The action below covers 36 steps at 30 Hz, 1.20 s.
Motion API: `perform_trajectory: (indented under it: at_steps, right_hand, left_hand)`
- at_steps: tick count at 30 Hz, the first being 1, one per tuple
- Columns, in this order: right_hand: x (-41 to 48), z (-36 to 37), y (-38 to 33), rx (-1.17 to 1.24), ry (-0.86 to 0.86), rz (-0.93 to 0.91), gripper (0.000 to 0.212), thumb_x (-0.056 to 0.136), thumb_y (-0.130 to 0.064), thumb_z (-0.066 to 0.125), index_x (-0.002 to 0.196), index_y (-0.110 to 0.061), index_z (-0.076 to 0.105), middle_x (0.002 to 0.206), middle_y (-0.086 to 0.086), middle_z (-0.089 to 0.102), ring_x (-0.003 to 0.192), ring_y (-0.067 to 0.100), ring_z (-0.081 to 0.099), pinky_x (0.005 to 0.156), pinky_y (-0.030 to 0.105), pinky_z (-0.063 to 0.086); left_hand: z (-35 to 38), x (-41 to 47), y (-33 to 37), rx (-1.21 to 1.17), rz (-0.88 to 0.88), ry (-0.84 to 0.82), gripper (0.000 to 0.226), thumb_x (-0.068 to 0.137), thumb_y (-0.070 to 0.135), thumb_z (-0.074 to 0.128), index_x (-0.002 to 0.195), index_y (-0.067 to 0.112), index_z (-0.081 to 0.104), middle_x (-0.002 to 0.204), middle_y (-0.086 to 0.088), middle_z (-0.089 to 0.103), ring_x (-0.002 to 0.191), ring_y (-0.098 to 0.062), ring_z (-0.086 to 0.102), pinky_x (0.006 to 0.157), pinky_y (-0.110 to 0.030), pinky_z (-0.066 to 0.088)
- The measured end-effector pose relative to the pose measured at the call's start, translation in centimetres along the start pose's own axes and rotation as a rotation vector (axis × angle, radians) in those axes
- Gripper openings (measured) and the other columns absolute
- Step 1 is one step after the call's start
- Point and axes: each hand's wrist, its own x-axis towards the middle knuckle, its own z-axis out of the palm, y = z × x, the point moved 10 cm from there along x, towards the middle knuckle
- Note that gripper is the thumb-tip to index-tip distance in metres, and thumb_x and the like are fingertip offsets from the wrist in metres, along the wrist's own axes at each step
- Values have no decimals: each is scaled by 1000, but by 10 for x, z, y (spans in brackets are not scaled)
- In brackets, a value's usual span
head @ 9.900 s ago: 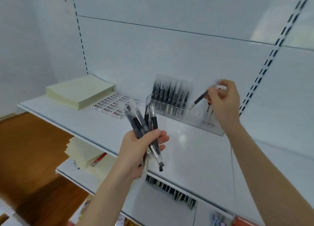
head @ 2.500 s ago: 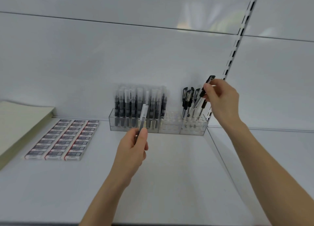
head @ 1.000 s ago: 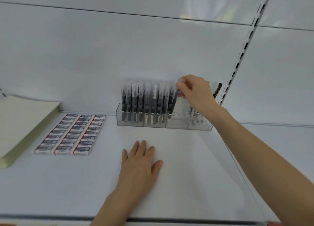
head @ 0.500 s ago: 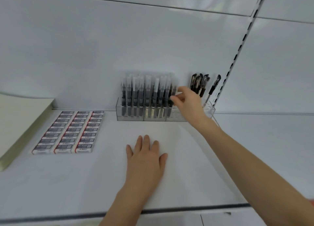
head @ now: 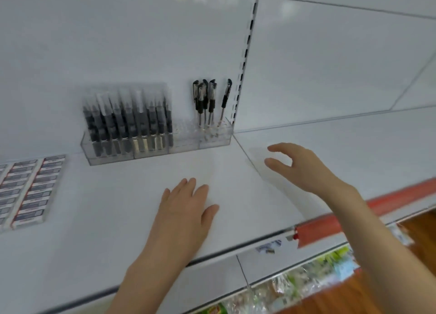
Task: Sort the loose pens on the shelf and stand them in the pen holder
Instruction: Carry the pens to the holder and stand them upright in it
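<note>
pen holder [head: 188, 145] one, left hand [head: 186, 209] flat, right hand [head: 304, 169] hovering

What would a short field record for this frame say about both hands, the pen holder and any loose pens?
left hand: flat, palm down on the shelf, empty
right hand: above the shelf, fingers relaxed, empty
pen holder: clear, at the shelf's back
clear-capped pens: standing in its left part
black-capped pens: standing at its right end
loose: none in view
small boxes: rows at far left
</note>
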Motion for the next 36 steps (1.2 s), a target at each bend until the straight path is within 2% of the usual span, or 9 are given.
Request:
perform_trajectory:
  at_steps: [2,6,10,19,25,29,31,33,36]
  right_hand:
    - [-23,-27,40,-26,56,78,45,92,-33,52,133,-16,46,141,1,46,129,17,41,98,20,26]
    - [-85,-87,137,-53,205,234,46,90,-27,56,132,-10,47,138,8,48,130,22,41,100,20,23]
    - [-160,-137,239,-80,266,380,48,90,-27,56,133,-7,46,138,11,49,129,24,41,105,29,28]
    - [-275,-201,403,-114,334,598,46,91,-29,54,131,-7,48,136,9,51,126,23,45,102,29,32]
    - [-301,-227,485,-100,360,698,46,91,-29,54,131,-6,48,136,10,51,127,25,43,104,30,31]
    - [-297,-243,546,-105,367,729,44,92,-28,53,131,-8,48,135,9,51,126,24,44,102,29,32]
    - [-290,-257,579,-107,375,748,44,92,-27,53,131,-8,47,136,8,51,127,23,44,103,29,32]
    - [-277,-273,611,-107,371,745,44,92,-27,54,132,-8,47,137,8,50,128,23,43,104,30,32]
    - [-259,-295,654,-106,345,748,44,92,-27,53,132,-9,47,137,9,50,127,23,43,104,30,32]
  left_hand:
    - [1,6,42,26,118,70,41,81,37,52,101,5,70,107,-18,69,98,-34,67,81,-51,49]
    - [20,11,138,-122,209,9,48,94,39,39,134,14,46,145,-9,39,137,-24,34,113,-40,21]
    - [51,7,242,-136,388,53,39,80,36,48,97,9,71,97,-12,72,88,-29,70,73,-44,55]
    - [133,7,434,-69,615,-34,33,72,35,58,89,11,72,85,-6,73,73,-22,71,64,-33,56]
    - [177,28,520,-115,664,-134,33,86,26,58,111,7,65,108,-10,66,99,-30,64,88,-42,48]
    - [223,58,574,-89,703,-201,44,97,35,37,137,18,40,138,1,44,128,-17,39,108,-27,24]
    - [241,81,603,-95,708,-205,37,94,29,49,125,11,55,123,-6,58,114,-23,53,100,-35,37]
    - [254,106,634,-125,764,-109,26,77,27,62,93,8,71,87,-6,70,77,-23,69,69,-35,55]
    - [268,137,674,-105,792,-53,26,67,33,59,77,13,71,69,-1,69,57,-16,67,52,-28,54]
